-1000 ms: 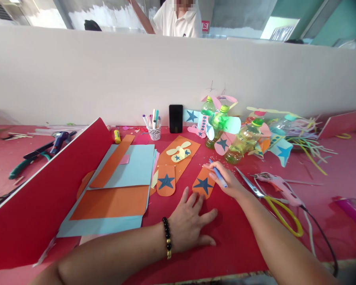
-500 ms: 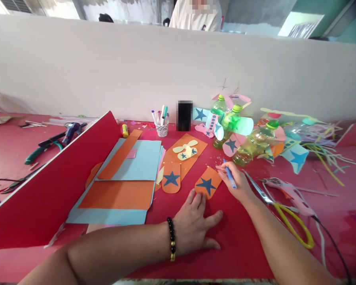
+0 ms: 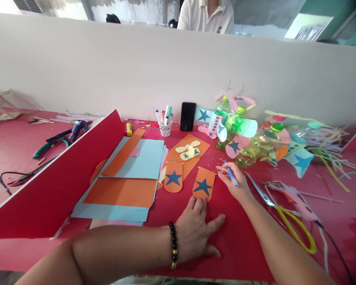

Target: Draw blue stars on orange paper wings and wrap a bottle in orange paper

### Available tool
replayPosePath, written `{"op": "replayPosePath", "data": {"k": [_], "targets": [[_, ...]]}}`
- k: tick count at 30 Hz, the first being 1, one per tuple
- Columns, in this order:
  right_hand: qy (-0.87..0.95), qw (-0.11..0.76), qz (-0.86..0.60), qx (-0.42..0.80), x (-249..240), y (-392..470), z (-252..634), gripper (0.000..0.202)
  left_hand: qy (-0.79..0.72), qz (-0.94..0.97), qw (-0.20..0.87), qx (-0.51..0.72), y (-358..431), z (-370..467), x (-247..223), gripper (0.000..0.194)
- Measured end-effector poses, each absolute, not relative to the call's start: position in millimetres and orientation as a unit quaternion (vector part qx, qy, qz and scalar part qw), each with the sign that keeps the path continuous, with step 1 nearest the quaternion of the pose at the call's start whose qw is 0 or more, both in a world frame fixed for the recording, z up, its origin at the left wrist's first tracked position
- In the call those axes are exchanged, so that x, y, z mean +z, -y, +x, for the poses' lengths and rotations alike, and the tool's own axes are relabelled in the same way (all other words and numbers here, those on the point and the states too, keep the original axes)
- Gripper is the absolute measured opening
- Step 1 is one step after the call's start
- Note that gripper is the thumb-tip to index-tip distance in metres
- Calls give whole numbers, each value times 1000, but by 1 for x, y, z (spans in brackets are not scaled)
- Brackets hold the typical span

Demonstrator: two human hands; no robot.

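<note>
My left hand (image 3: pixel 197 229) lies spread on the red table, its fingertips touching the rounded lower end of an orange paper piece (image 3: pixel 209 179) that bears a dark blue star (image 3: pixel 203 187). In my right hand (image 3: pixel 236 182) is a blue marker (image 3: pixel 231 175), held beside that piece with its point facing away from me. A second orange piece (image 3: pixel 168 186) with a matching star lies to the left. Behind it, small cream cut-outs (image 3: pixel 190 152) with stars rest on a larger orange sheet (image 3: pixel 184 170).
Stacked blue and orange sheets (image 3: pixel 121 192) lie left, beside a red upright board (image 3: pixel 62 178). A pen cup (image 3: pixel 165 130), phone (image 3: pixel 188 116) and decorated plastic bottles (image 3: pixel 256 146) stand at the back. Yellow-handled scissors (image 3: pixel 296 233) and a pink glue gun (image 3: pixel 293 198) lie right.
The orange star piece near my left hand has turned to stand straighter and moved slightly left. My right hand still holds the marker. The whole view has shifted a little.
</note>
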State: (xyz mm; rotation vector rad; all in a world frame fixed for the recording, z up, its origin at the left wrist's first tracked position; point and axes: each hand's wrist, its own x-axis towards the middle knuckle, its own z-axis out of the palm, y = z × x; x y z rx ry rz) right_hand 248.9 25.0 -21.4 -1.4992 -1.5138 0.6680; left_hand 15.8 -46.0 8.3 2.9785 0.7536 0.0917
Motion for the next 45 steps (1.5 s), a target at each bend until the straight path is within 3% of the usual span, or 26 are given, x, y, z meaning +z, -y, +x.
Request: {"op": "replayPosePath", "data": {"k": [14,29,45], "targets": [[659,397,-557,313,-21,-22,244,20,-299,954,12,30,42,18,4,89],[734,330,-536,253,-17,-21,233,20,-301,953,17,34,40,17,5,88],[713,338,-546,282,-17,-21,234,20,-298,953,30,40,38,17,4,88]]}}
